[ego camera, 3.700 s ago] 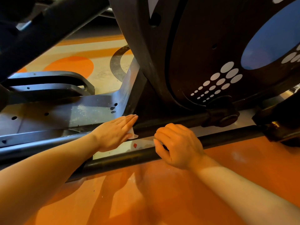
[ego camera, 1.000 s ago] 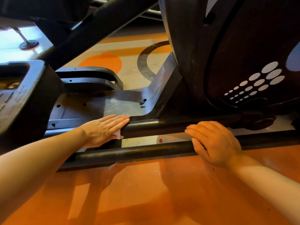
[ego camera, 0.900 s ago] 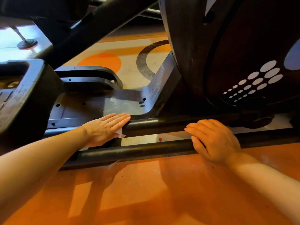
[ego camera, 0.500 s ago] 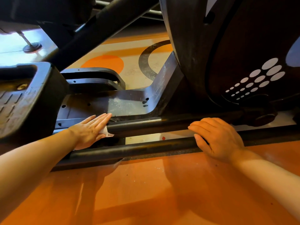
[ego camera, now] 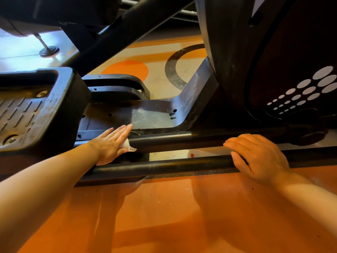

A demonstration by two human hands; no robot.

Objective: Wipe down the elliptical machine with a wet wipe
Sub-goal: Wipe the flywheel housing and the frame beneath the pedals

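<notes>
The black elliptical machine fills the upper view, with its flywheel housing (ego camera: 284, 57) at the right and a dusty base plate (ego camera: 151, 115) in the middle. My left hand (ego camera: 111, 145) lies flat with straight fingers on the far rail (ego camera: 182, 139), pressing a white wet wipe (ego camera: 127, 146) whose corner shows under the palm. My right hand (ego camera: 257, 157) curls its fingers over the near rail (ego camera: 173, 166), to the right.
A ribbed black pedal (ego camera: 36, 110) juts in at the left, close to my left forearm. A sloping black arm (ego camera: 127, 28) crosses overhead. Orange floor (ego camera: 182, 216) lies in front, and patterned beige floor (ego camera: 160, 77) lies behind the base.
My left hand slid the wipe leftward along the far rail, then came slightly back right. The view shifted left, bringing the pedal in. My right hand stayed gripping the near rail.
</notes>
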